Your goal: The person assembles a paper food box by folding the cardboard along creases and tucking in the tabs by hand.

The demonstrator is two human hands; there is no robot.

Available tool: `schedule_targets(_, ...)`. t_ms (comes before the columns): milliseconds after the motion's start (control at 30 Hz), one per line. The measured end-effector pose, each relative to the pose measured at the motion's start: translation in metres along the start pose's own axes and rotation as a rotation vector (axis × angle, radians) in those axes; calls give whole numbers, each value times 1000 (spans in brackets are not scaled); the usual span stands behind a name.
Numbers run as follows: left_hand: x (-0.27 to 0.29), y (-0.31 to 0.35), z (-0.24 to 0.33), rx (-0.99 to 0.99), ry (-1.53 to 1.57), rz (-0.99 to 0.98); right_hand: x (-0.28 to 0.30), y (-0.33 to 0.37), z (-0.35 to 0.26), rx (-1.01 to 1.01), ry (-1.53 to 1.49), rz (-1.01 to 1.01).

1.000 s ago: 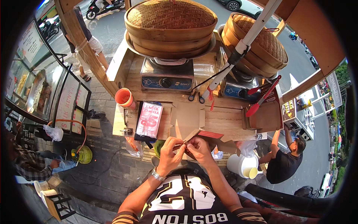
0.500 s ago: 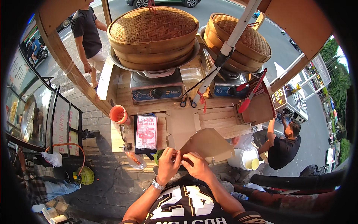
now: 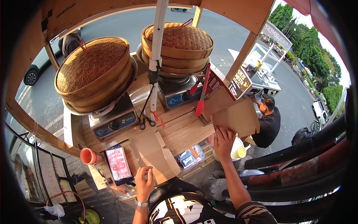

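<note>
My left hand [image 3: 144, 183] is curled with thumb and fingers together, near the front edge of an unfolded brown cardboard box [image 3: 149, 151]. Whatever is between those fingers is too small to make out. Stretched forward to the right, my right hand [image 3: 223, 143] grips the lower edge of another brown cardboard box blank [image 3: 238, 115]. That blank stands in front of a stack of similar cardboard blanks [image 3: 216, 100]. Red-tipped tongs [image 3: 203, 91] lean on the stack. Left of the unfolded box lies a pack of printed plastic bags [image 3: 118, 162].
Two woven bamboo steamers [image 3: 93, 69] stand on gas stoves [image 3: 115, 121] at the back. A white post [image 3: 153, 67] rises between them. Scissors [image 3: 147, 121] lie by its foot. An orange cup [image 3: 89, 156] is at the left edge. A co-worker [image 3: 268, 119] crouches at right.
My hands were together in front of my body and have separated; the right one has reached out to the right. The view has turned, shifting the stall leftward.
</note>
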State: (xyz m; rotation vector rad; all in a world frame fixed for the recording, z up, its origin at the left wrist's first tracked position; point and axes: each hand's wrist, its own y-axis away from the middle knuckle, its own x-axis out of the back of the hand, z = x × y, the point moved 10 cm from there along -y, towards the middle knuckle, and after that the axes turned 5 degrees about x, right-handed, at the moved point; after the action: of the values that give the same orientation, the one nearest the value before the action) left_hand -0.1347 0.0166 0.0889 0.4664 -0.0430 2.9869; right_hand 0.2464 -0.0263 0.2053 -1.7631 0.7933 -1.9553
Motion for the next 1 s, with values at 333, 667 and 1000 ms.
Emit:
schedule_targets(333,22,1,-14,37,-219,296,-163,-45,53,103,-131,-233)
schedule_targets(667,30,54,-52,359,-494,530,-128,-28,48,-226,-704,-154)
schedule_targets(1000,-28,52,-107,499,-250,179,-194,107,-121,-275,-1168,-879)
